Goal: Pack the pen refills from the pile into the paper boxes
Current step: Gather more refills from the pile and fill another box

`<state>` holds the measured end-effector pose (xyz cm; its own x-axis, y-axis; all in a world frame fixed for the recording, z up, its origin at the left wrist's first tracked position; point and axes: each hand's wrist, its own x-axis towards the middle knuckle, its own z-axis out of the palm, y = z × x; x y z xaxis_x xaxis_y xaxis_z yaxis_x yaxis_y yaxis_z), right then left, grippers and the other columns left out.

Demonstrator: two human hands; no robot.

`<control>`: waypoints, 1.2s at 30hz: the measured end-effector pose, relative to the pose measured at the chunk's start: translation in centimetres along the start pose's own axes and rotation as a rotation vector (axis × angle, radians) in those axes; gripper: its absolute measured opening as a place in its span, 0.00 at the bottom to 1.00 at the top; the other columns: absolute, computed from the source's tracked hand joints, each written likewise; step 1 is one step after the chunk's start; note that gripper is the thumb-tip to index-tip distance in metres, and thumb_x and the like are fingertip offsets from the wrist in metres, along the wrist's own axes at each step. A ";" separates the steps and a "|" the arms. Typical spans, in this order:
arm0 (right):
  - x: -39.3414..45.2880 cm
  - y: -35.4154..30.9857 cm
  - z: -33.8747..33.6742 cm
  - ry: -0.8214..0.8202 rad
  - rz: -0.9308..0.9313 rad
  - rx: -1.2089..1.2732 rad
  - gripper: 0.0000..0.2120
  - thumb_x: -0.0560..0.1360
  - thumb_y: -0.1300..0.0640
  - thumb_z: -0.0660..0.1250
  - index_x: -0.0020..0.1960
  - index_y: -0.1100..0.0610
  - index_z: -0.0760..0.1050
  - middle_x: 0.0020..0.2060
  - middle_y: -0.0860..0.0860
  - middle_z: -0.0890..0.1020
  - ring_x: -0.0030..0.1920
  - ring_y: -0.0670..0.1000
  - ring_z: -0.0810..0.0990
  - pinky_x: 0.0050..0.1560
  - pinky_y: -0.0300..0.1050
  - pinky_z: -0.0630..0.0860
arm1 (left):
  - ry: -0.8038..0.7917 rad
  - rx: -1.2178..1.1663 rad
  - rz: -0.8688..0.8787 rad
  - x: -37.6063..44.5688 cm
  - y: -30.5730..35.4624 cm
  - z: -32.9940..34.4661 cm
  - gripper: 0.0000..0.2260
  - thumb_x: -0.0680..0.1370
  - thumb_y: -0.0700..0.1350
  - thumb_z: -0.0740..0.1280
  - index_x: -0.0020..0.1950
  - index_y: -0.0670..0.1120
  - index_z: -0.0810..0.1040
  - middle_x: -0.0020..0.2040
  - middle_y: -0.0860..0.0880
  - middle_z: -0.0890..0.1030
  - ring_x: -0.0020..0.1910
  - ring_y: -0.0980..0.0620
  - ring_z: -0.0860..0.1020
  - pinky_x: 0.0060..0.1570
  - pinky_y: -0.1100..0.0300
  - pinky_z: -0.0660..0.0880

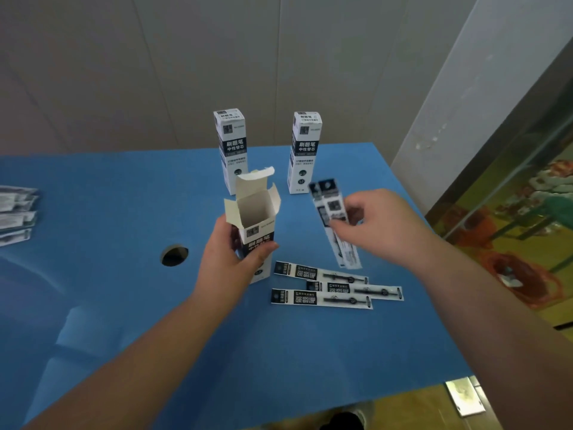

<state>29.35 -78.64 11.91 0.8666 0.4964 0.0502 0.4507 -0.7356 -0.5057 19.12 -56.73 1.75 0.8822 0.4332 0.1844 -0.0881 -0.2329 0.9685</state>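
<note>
Two bare forearms reach in from the bottom edge over a blue table (pixel 124 290). The left hand (pixel 228 259) grips an open paper box (pixel 254 225) around its lower half, thumb on the printed front and the other fingers wrapped behind; the box stands upright with its base on or just above the table, which cannot be told apart here. Its top flaps are spread open and its pale inside looks empty as far as can be seen. The right hand (pixel 375 225) is raised just right of the box, its fingers pinching two packaged pen refills (pixel 333 218) that hang tilted, dark tops up and toward the box, lower ends pointing down toward the table; they are blurred. Below that hand, three more packaged refills (pixel 336 290) lie flat on the table, roughly side by side and partly overlapping, their dark label ends to the left. Farther back stand two closed boxes, upright and apart from each other, the left closed box (pixel 231 144) directly behind the open one and the right closed box (pixel 304 150) beside it. A round hole (pixel 174 255) is cut in the table left of the left hand. At the far left edge lies a pile of refills (pixel 17 212), well apart from the hands.
</note>
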 end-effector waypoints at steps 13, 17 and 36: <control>1.1 -7.1 -1.7 0.258 -0.269 0.970 0.05 0.75 0.61 0.73 0.47 0.52 0.84 0.43 0.52 0.88 0.42 0.50 0.85 0.40 0.42 0.81 | -0.029 0.017 0.048 0.0 -0.6 0.1 0.30 0.75 0.42 0.79 0.54 0.78 0.72 0.53 0.65 0.83 0.55 0.64 0.82 0.48 0.70 0.79; 2.2 -7.6 -0.4 0.190 -0.276 0.796 0.05 0.74 0.57 0.75 0.45 0.48 0.85 0.41 0.49 0.88 0.40 0.48 0.83 0.43 0.47 0.82 | -0.059 0.035 0.044 -0.1 -0.4 0.2 0.26 0.74 0.47 0.79 0.55 0.76 0.72 0.54 0.65 0.83 0.55 0.63 0.82 0.48 0.64 0.80; 1.9 -1.0 1.8 -0.100 -0.174 0.168 0.21 0.76 0.54 0.71 0.68 0.47 0.73 0.57 0.48 0.75 0.45 0.44 0.77 0.47 0.30 0.70 | -0.035 0.016 0.009 -0.1 -0.3 0.3 0.19 0.66 0.62 0.75 0.53 0.76 0.72 0.52 0.62 0.84 0.53 0.60 0.83 0.52 0.56 0.80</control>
<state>30.15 -76.12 11.02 0.7500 0.6580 0.0674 0.5419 -0.5528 -0.6331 19.22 -56.94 1.36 0.8973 0.4001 0.1863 -0.0885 -0.2506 0.9640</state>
